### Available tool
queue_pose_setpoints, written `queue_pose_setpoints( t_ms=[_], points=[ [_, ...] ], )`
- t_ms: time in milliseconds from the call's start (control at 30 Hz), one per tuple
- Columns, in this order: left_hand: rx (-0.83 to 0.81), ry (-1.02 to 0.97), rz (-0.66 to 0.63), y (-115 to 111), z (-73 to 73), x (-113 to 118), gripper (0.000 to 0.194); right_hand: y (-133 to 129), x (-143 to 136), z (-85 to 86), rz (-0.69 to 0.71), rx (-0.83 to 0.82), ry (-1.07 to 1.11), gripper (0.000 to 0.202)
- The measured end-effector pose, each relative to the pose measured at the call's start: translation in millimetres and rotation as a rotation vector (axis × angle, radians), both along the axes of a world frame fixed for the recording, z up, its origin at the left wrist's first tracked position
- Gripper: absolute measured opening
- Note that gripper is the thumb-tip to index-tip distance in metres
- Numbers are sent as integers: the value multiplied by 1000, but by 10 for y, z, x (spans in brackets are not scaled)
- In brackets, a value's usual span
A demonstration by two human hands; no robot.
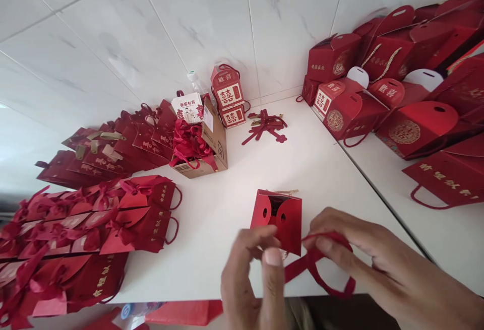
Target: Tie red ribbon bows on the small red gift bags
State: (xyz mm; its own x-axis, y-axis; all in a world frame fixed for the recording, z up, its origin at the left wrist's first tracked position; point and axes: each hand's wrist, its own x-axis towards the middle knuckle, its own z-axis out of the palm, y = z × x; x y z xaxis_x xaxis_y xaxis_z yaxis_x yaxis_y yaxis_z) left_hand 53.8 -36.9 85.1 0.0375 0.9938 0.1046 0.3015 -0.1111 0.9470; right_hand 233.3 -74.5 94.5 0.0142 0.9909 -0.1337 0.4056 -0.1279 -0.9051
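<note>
A small red gift box point(291, 219) with curved flaps and two round holes stands on the white table point(212, 229) in front of me. My right hand point(351, 249) pinches a red ribbon point(317, 272) between thumb and fingers, at the box's right side. The ribbon loops below these fingers, and a strip runs left towards my other thumb. My left hand point(251, 279) is at the box's near left corner, thumb and index finger apart. Whether its thumb touches the ribbon end, I cannot tell. A thin gold cord point(289, 191) shows behind the box.
Rows of ribbon-tied red boxes point(139, 219) fill the left side. Behind stands a cardboard box point(200, 168) of red ribbons, beside stacked boxes point(229, 95) and a pile of red strips point(266, 127). More red boxes point(351, 113) crowd the right, past a table seam.
</note>
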Motion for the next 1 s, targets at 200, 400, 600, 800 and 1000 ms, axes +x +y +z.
queue_pose_setpoints(
  t_ms=[200,400,600,800,1000],
  points=[
    [159,302,-330,605,-139,-119,54,67,-166,-155,14,121,-169,31],
    [75,277,-373,726,-257,-118,50,234,-386,-437,-48,274,-473,26],
    [212,236,-355,712,-233,-147,31,247,-391,-416,-183,276,-374,27],
    [297,312,-280,746,-319,-205,37,158,-286,-266,-371,170,-120,31],
    [331,402,-371,725,-299,-169,40,133,-240,-248,-463,119,-58,45]
  ],
)
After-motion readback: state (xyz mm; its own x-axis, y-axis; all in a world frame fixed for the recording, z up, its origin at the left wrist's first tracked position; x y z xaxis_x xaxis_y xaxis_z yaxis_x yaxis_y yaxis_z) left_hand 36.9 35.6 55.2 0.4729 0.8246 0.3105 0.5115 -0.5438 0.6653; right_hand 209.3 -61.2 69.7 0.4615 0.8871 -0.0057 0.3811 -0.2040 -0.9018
